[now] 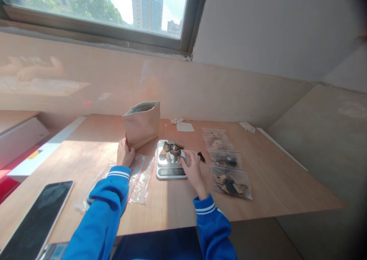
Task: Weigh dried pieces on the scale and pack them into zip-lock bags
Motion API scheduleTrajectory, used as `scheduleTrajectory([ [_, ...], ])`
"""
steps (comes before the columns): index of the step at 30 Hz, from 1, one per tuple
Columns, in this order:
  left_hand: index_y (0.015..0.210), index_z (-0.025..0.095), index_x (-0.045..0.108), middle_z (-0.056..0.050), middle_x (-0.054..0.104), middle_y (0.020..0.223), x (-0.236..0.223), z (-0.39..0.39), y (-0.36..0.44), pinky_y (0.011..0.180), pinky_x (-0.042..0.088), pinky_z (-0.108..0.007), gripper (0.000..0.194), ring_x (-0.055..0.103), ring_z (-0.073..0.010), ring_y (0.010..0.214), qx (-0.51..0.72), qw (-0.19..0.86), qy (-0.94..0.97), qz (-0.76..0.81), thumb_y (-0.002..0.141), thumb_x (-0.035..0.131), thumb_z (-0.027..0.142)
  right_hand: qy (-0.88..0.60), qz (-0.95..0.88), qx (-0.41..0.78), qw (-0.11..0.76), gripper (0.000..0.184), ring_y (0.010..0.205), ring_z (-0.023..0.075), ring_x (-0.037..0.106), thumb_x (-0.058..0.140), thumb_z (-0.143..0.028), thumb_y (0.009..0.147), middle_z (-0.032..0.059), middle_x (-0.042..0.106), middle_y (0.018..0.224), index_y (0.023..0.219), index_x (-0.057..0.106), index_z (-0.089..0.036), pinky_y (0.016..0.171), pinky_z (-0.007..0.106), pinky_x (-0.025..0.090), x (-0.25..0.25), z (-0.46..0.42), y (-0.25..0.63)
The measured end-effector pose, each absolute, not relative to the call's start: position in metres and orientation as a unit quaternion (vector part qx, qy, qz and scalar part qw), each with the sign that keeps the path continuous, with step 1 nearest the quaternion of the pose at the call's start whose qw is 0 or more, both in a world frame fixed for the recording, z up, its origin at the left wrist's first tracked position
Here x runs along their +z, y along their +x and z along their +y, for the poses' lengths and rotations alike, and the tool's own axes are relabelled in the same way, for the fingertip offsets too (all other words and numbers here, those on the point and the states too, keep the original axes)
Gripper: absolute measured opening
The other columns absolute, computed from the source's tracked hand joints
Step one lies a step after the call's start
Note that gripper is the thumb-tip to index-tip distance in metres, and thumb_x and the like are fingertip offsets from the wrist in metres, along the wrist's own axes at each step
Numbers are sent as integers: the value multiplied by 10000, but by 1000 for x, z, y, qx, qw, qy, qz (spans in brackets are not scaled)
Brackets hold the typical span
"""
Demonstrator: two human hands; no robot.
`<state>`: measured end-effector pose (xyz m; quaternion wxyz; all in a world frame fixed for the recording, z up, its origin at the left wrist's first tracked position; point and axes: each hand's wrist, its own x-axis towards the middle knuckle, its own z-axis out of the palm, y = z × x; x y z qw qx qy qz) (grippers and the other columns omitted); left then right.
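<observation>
Tablet (37,218) at your far left, dark glossy screen, flat on the wooden table (281,183), well apart from the work. Just right of it, empty clear zip bags (137,178) lie flat, thin crinkled plastic, partly under your left sleeve.

Your left hand (125,155) rests at the lower left corner of the paper pouch (142,124); fingers curl against its base, but you can't tell from here whether they pinch it. Pouch is matte tan kraft, stands upright, mouth open, grey lining showing.

Kitchen scale (171,160) sits just right of the pouch: flat rectangular shiny metal top, display strip on the near edge. Dried pieces (171,152), brown and black, irregular chunks, are piled on its platform.

Your right hand (192,167) is on the scale's right edge, fingertips closed together at the pile; whether they hold a piece is hidden. One small dark piece (201,157) lies loose on the table just beside that hand.

Filled zip bags (228,164) run in a row to the right, four of them, clear with similar dried chunks. Paper scraps (185,126) sit behind the scale near the wall. Nothing lies between either hand and the scale.
</observation>
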<state>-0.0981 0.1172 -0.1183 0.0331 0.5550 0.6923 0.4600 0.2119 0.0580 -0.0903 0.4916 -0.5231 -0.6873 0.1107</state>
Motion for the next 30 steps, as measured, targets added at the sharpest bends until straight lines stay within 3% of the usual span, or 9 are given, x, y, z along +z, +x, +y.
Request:
scheduleTrajectory([
  [5, 1156, 218, 448, -110, 513, 1168, -110, 111, -96, 990, 439, -446, 468, 501, -258, 1172, 536, 57, 483, 690, 706, 505, 104, -528, -671, 84, 514, 247, 1058, 246, 537, 511, -229, 896, 109, 593, 1096, 1129, 588, -204, 938, 428, 440, -98, 68, 210],
  [8, 1171, 239, 431, -97, 488, 1195, -96, 105, -95, 967, 450, -416, 514, 521, -226, 1137, 600, 19, 445, 665, 690, 517, 80, -526, -640, 67, 556, 214, 1005, 232, 531, 456, -240, 931, 113, 579, 1068, 1103, 576, -193, 859, 388, 458, -98, 66, 213],
  [13, 1005, 195, 504, -69, 524, 1063, -51, 84, -82, 797, 486, -321, 283, 554, -162, 863, 657, -53, 419, 624, 731, 514, 124, -556, -567, -22, 608, 90, 793, 189, 463, 446, -242, 929, 47, 508, 859, 859, 489, -205, 768, 348, 407, -93, 55, 222],
  [16, 964, 193, 551, -54, 591, 957, -32, 54, -71, 698, 480, -294, 168, 564, -159, 758, 565, 15, 499, 658, 818, 486, 243, -569, -526, -34, 631, 288, 644, 148, 363, 454, -265, 931, -35, 357, 686, 682, 312, -245, 660, 296, 350, -90, 52, 223],
  [19, 890, 220, 599, -31, 641, 862, -40, 16, -68, 725, 485, -326, 227, 596, -178, 727, 363, 137, 618, 684, 866, 439, 379, -586, -514, -21, 627, 405, 540, 117, 250, 439, -290, 947, -78, 227, 587, 628, 193, -253, 566, 273, 274, -92, 51, 223],
  [24, 746, 216, 527, -48, 580, 710, -80, -26, -75, 693, 490, -366, 246, 607, -236, 710, 233, 117, 611, 748, 782, 530, 459, -600, -535, -34, 593, 476, 471, 87, 164, 435, -323, 956, -94, 142, 517, 588, 143, -244, 499, 281, 176, -95, 51, 223],
  [30, 649, 228, 446, -28, 535, 678, -79, -29, -78, 672, 471, -335, 259, 577, -210, 661, 181, 125, 648, 729, 772, 564, 424, -565, -569, -45, 596, 477, 459, 75, 181, 438, -305, 957, -92, 160, 515, 586, 147, -236, 484, 261, 194, -94, 49, 220],
])
